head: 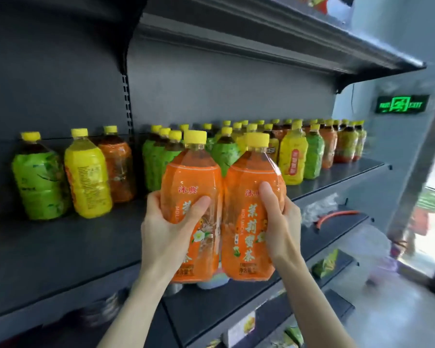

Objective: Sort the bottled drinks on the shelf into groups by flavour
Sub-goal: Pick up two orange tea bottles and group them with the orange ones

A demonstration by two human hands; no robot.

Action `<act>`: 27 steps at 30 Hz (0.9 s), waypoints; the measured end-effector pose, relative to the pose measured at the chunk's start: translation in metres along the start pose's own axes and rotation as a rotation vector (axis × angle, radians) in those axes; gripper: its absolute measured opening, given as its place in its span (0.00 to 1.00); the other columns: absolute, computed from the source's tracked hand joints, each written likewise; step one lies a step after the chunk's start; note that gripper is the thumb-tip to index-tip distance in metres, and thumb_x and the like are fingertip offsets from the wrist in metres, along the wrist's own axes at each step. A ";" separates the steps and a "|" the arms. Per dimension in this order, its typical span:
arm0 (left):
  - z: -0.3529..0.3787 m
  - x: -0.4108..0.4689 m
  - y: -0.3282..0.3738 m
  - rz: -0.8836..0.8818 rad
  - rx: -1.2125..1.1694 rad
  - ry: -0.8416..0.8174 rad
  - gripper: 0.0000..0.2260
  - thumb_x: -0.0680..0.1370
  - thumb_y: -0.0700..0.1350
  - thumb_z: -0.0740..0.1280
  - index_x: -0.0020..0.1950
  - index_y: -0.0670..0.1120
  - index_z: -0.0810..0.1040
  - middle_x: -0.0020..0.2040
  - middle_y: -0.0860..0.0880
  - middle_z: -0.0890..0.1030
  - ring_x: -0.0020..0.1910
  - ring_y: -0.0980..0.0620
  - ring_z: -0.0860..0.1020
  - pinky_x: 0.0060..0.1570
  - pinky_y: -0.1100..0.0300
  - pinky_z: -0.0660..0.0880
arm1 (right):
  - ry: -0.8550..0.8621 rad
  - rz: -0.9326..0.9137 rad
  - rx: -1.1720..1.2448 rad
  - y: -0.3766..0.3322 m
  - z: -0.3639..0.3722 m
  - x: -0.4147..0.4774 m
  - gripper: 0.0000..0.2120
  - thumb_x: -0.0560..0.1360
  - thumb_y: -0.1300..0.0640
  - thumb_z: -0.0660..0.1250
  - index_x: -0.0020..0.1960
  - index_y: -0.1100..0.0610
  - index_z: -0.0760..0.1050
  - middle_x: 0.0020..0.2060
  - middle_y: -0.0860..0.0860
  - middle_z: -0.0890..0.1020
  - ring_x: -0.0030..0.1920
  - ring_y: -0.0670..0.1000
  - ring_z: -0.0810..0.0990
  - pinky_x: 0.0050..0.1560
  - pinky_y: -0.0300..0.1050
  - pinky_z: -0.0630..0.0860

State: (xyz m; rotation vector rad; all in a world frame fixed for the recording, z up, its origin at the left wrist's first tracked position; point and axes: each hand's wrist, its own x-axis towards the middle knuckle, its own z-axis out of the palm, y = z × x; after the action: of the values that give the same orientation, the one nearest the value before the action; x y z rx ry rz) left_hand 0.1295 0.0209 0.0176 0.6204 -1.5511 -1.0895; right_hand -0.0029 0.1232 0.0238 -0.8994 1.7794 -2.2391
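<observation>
Now left hand [166, 227] clamps left orange bottle [191, 177], right hand [284, 222] clamps right orange bottle [251, 177]. Both upright, touching, at shelf [60, 247] front. Shelved orange bottle [117, 169] stands left, further back; left hand nearer.

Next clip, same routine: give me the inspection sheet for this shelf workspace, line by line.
Surface: dark grey shelf with bottles standing along it.
Job's things: left orange bottle and right orange bottle are held upright side by side in front of the shelf. A green bottle, a yellow bottle and a third orange bottle stand at left. A mixed row of green, yellow and orange stands at right.
Clutter: clear plastic and an orange curved item on the lower shelf.
Hands: left hand grips the left orange bottle; right hand grips the right orange bottle.
Cables: thin dark line on the wall, perhaps a wire.
Surroundings: upper shelf overhead; lit green exit sign at right.
</observation>
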 end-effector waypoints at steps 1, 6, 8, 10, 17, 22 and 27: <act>0.024 -0.010 0.001 -0.018 -0.017 -0.015 0.28 0.55 0.70 0.69 0.50 0.60 0.71 0.45 0.61 0.80 0.42 0.66 0.79 0.43 0.61 0.75 | 0.012 -0.008 -0.027 -0.001 -0.027 0.005 0.32 0.57 0.28 0.65 0.43 0.57 0.79 0.37 0.54 0.85 0.39 0.54 0.84 0.41 0.49 0.80; 0.136 -0.053 0.012 -0.069 -0.086 -0.110 0.27 0.57 0.70 0.73 0.48 0.58 0.72 0.43 0.59 0.81 0.39 0.66 0.79 0.38 0.63 0.72 | 0.076 -0.047 -0.120 0.001 -0.148 0.029 0.30 0.57 0.29 0.65 0.36 0.57 0.74 0.31 0.51 0.80 0.33 0.49 0.79 0.40 0.50 0.77; 0.174 -0.062 0.019 -0.093 -0.115 -0.156 0.25 0.59 0.67 0.73 0.49 0.57 0.72 0.43 0.58 0.81 0.40 0.64 0.80 0.38 0.63 0.72 | 0.094 -0.032 -0.125 0.003 -0.183 0.042 0.31 0.58 0.28 0.65 0.35 0.58 0.72 0.30 0.51 0.79 0.33 0.50 0.78 0.41 0.54 0.78; 0.208 -0.063 0.025 -0.078 -0.128 -0.184 0.25 0.59 0.66 0.75 0.50 0.58 0.72 0.44 0.58 0.81 0.40 0.65 0.80 0.38 0.64 0.72 | 0.110 -0.028 -0.123 0.005 -0.212 0.060 0.31 0.58 0.28 0.65 0.35 0.57 0.72 0.30 0.49 0.79 0.33 0.50 0.79 0.42 0.53 0.78; 0.318 -0.028 0.020 -0.016 -0.148 -0.235 0.28 0.58 0.68 0.70 0.52 0.58 0.72 0.46 0.57 0.82 0.40 0.64 0.80 0.40 0.62 0.75 | 0.138 -0.057 -0.110 0.019 -0.279 0.149 0.31 0.57 0.28 0.65 0.39 0.56 0.76 0.33 0.52 0.82 0.34 0.51 0.82 0.39 0.46 0.80; 0.402 0.007 -0.009 0.027 -0.176 -0.245 0.28 0.58 0.68 0.70 0.54 0.60 0.72 0.44 0.61 0.81 0.41 0.65 0.80 0.38 0.66 0.73 | 0.163 -0.085 -0.137 0.050 -0.316 0.227 0.33 0.58 0.27 0.65 0.40 0.58 0.76 0.38 0.58 0.83 0.40 0.60 0.84 0.46 0.59 0.81; 0.493 0.052 -0.027 0.018 -0.202 -0.263 0.28 0.57 0.69 0.68 0.53 0.59 0.72 0.44 0.59 0.81 0.40 0.68 0.79 0.34 0.71 0.71 | 0.187 -0.093 -0.188 0.069 -0.355 0.316 0.33 0.57 0.26 0.64 0.41 0.55 0.77 0.37 0.53 0.84 0.40 0.54 0.84 0.48 0.55 0.81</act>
State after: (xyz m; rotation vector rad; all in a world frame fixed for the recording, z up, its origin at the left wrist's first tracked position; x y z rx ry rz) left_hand -0.3567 0.1209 0.0236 0.3347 -1.6380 -1.3353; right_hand -0.4642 0.2555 0.0309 -0.8454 2.1005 -2.3099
